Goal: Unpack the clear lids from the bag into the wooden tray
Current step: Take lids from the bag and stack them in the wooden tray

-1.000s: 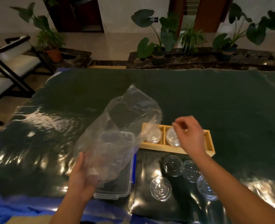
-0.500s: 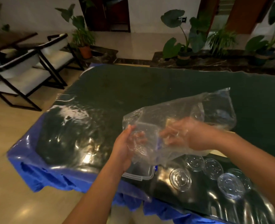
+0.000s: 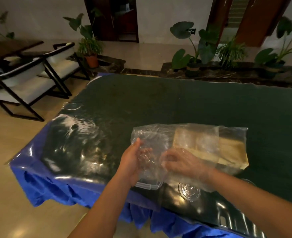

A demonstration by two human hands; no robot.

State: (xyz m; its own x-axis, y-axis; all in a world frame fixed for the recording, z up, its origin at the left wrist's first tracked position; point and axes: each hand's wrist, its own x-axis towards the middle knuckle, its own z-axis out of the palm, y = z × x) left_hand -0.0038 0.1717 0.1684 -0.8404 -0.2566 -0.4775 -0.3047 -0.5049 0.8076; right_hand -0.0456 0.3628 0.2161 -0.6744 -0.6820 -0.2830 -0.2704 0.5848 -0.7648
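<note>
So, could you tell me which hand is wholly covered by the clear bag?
The right hand: it shows hazily through the bag to the wrist, while the left hand grips the bag's edge with its back and thumb bare.

1. Just under your left hand (image 3: 131,164), a corner of a clear plastic container (image 3: 148,183) shows on the table.
2. Beyond both hands, a dark green cloth (image 3: 176,103) covers the tabletop.
3. Left of your left hand, a glossy clear sheet (image 3: 76,143) lies over the cloth, and a blue cover (image 3: 55,186) hangs off the table edge.
4. Far off to that hand's left stand black-framed chairs (image 3: 30,79) with white cushions and a plant in a terracotta pot (image 3: 91,60).
5. Well beyond your right hand (image 3: 181,162), large-leaved potted plants (image 3: 193,57) sit on a dark stone ledge (image 3: 227,74).
</note>
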